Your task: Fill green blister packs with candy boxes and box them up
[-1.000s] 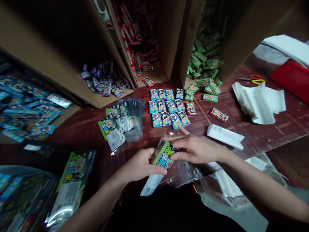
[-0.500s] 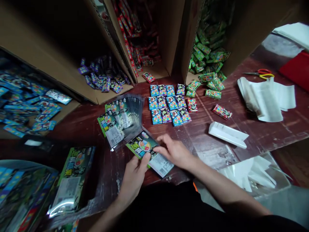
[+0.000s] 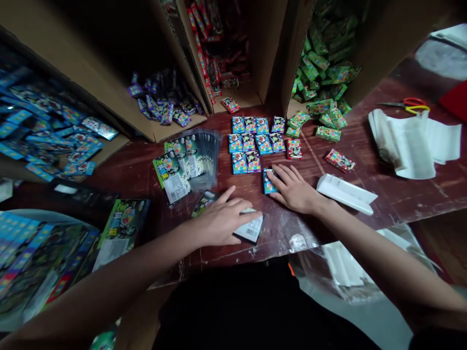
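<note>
My left hand point(image 3: 226, 219) lies with fingers spread across a printed plastic pouch point(image 3: 253, 229) on the table, hiding much of it. Farther right, my right hand point(image 3: 295, 190) rests flat, its fingertips over a small blue box point(image 3: 268, 184); what else lies beneath those fingers is hidden. Just beyond stand close rows of small boxes, blue ones point(image 3: 239, 163) paired with purple ones point(image 3: 253, 161). One red box point(image 3: 294, 149) sits at the right end of these rows. A fanned stack of similar pouches point(image 3: 193, 158) lies beyond my left hand.
Cardboard cartons point(image 3: 160, 130) at the back hold loose blue, purple, red and green boxes point(image 3: 328, 133). To the right are a folded white carton point(image 3: 345, 193), white paper point(image 3: 408, 146) and scissors point(image 3: 412, 105). Filled packs point(image 3: 32, 257) stand in a tub at left.
My hands have separated. The left has spread over the pouch, now flat on the table; the right has left it and reached the front boxes. The camera view has shifted slightly.
</note>
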`<state>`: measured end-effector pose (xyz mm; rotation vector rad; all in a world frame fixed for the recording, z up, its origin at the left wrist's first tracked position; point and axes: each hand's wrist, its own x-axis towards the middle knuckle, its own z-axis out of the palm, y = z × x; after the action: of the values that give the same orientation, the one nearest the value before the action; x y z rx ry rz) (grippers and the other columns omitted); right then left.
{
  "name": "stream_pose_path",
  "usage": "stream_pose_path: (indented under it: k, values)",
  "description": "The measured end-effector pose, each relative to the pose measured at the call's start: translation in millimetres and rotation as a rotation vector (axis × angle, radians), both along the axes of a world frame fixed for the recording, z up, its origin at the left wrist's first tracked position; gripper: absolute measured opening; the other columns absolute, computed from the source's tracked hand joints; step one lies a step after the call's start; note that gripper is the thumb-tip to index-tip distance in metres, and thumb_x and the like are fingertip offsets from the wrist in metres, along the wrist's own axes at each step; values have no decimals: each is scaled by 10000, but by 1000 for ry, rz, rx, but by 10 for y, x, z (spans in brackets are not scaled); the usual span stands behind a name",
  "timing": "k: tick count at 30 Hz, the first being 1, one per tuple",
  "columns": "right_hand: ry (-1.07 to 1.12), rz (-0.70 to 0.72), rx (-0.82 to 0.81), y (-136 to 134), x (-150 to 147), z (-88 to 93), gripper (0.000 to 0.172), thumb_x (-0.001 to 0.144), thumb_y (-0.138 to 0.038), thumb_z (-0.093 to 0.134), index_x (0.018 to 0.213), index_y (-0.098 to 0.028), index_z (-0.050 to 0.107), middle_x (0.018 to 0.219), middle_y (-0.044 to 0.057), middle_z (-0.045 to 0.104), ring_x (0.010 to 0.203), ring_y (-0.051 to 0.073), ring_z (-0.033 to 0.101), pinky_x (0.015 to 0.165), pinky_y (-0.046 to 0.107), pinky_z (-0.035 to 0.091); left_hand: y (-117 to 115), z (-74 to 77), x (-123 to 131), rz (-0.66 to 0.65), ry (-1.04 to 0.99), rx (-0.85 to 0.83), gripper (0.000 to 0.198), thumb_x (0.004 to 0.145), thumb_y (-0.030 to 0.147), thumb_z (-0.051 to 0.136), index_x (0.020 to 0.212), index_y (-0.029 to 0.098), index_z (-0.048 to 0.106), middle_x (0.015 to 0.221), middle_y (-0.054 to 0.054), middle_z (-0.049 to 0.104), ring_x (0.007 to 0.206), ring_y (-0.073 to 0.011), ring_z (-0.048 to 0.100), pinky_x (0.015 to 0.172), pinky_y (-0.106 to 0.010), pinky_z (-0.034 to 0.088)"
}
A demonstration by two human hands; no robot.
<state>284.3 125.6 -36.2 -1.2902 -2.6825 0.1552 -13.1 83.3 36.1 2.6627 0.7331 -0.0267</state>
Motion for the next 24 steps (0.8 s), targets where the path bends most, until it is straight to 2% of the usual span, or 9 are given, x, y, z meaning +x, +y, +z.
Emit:
stream_pose_path:
  k: [4, 7, 9, 13, 16, 18, 20, 22, 24]
  values:
    - [150, -86, 81, -441, 92, -42, 778, 925, -615, 584, 1530, -157, 411, 1434, 230, 520, 1342, 388, 471, 1130, 615, 371, -137, -101, 100, 355, 11, 57, 1048, 657, 522, 875, 1536, 243, 380, 1359, -144, 549, 1227, -362, 546, 1085, -538, 417]
    - [331, -192, 130, -627, 54, -70, 830, 882, -597, 665, 1543, -186, 380, 1405, 216, 515, 1284, 368, 496, 1058, 580, 444, -271, -188, 128, 509, -4, 31, 1064, 646, 545, 863, 1517, 192, 364, 1359, -146, 541, 1229, -365, 532, 1061, -522, 443]
    - [361, -146, 89, -687, -12, -56, 839, 857, -612, 690, 1536, -216, 397, 1410, 189, 526, 1279, 365, 486, 1075, 589, 419, -313, -248, 139, 535, -24, 28, 1023, 662, 547, 844, 1492, 181, 373, 1375, -145, 532, 1261, -367, 507, 1086, -526, 424]
    - [306, 50, -56, -708, -115, 20, 800, 833, -669, 682, 1498, -281, 467, 1433, 118, 566, 1262, 363, 474, 1125, 635, 335, -305, -316, 151, 533, -70, 18, 955, 686, 539, 812, 1459, 171, 390, 1358, -153, 528, 1257, -368, 494, 1090, -532, 418]
    - [316, 120, -130, -687, -177, 56, 765, 857, -656, 662, 1492, -272, 474, 1474, 113, 549, 1274, 352, 472, 1100, 607, 379, -275, -322, 169, 492, -104, -16, 914, 689, 529, 801, 1438, 169, 420, 1328, -144, 532, 1233, -350, 502, 1102, -511, 411]
    - [340, 148, -167, -669, -210, 77, 821, 849, -666, 665, 1511, -240, 436, 1486, 137, 539, 1302, 352, 473, 1108, 607, 382, -260, -320, 183, 466, -115, -35, 901, 701, 526, 791, 1443, 169, 425, 1314, -134, 531, 1220, -334, 503, 1104, -488, 409]
    - [351, 178, -203, -647, -193, 114, 996, 799, -724, 676, 1573, -208, 318, 1553, 179, 457, 1395, 375, 418, 1164, 658, 297, -250, -319, 187, 463, -102, -32, 906, 711, 564, 777, 1451, 174, 427, 1305, -132, 528, 1200, -332, 503, 1089, -490, 411]
    - [329, 198, -246, -615, -99, 169, 1167, 747, -762, 694, 1622, -197, 169, 1649, 213, 281, 1501, 409, 281, 1195, 710, 173, -246, -323, 176, 476, -57, -1, 943, 688, 620, 781, 1450, 183, 439, 1300, -137, 529, 1180, -349, 501, 1062, -523, 405]
    - [298, 197, -305, -571, 50, 221, 1163, 769, -688, 732, 1634, -217, 113, 1684, 208, 182, 1539, 418, 199, 1195, 730, 126, -244, -332, 160, 484, -9, 34, 993, 646, 660, 799, 1448, 192, 445, 1301, -139, 533, 1172, -367, 496, 1035, -547, 397]
